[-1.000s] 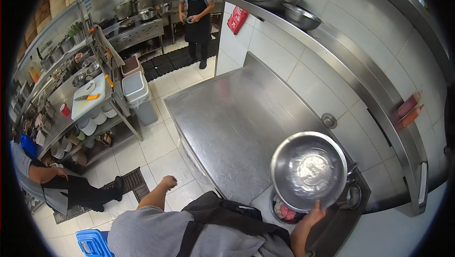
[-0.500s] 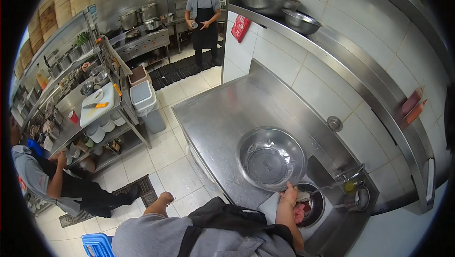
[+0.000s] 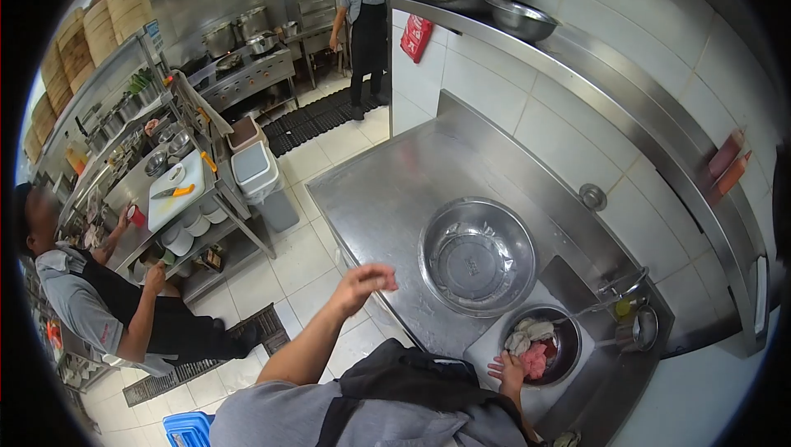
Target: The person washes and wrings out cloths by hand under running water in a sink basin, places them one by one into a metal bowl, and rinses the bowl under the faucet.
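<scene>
My left hand point(image 3: 362, 289) is raised over the front left edge of the steel counter, its fingers curled together. Something pink shows at the fingertips; I cannot tell whether it is a small piece of meat. My right hand point(image 3: 508, 370) has its fingers spread at the near left rim of a steel bowl point(image 3: 570, 336). Inside that bowl lie pink raw meat point(image 3: 535, 358) and a greyish-white cloth-like clump point(image 3: 527, 334). Behind it stands a wide steel basin point(image 3: 474, 262) with shiny wet patches. The bowl rests on a white board point(image 3: 486, 350).
A tap point(image 3: 630, 284) runs water at the right, beside a steel pot point(image 3: 638, 330). Above hangs a shelf point(image 3: 593, 60) with bowls. A co-worker point(image 3: 124, 299) stands at the left worktable, another person point(image 3: 367, 31) at the back. A bin point(image 3: 264, 175) stands between.
My left hand has risen and moved right to the counter's edge. My right hand has left the large basin's rim for the smaller bowl. The left co-worker now reaches to a red cup.
</scene>
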Action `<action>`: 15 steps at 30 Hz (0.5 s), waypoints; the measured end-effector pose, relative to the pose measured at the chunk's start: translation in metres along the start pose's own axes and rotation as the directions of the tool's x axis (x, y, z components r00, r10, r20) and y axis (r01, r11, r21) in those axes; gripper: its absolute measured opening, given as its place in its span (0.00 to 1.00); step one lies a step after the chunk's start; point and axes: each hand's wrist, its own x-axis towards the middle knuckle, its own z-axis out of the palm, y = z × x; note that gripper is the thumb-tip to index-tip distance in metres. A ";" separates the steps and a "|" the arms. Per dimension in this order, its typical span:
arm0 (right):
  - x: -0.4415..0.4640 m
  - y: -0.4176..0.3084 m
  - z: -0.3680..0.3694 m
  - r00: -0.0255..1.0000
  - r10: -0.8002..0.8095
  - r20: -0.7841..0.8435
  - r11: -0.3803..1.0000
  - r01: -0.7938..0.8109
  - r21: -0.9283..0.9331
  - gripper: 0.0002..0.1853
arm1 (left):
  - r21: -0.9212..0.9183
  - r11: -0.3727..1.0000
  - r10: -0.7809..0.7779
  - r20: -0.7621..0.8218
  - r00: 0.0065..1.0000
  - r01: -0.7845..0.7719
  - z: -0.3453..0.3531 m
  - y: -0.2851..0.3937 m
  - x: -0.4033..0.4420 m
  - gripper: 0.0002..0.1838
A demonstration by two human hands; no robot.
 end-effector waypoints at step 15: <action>-0.040 0.039 -0.074 0.966 -0.085 -0.243 0.993 0.063 -0.100 0.16 | -0.558 0.802 0.582 0.810 0.070 -0.213 0.232 0.237 -0.017 0.16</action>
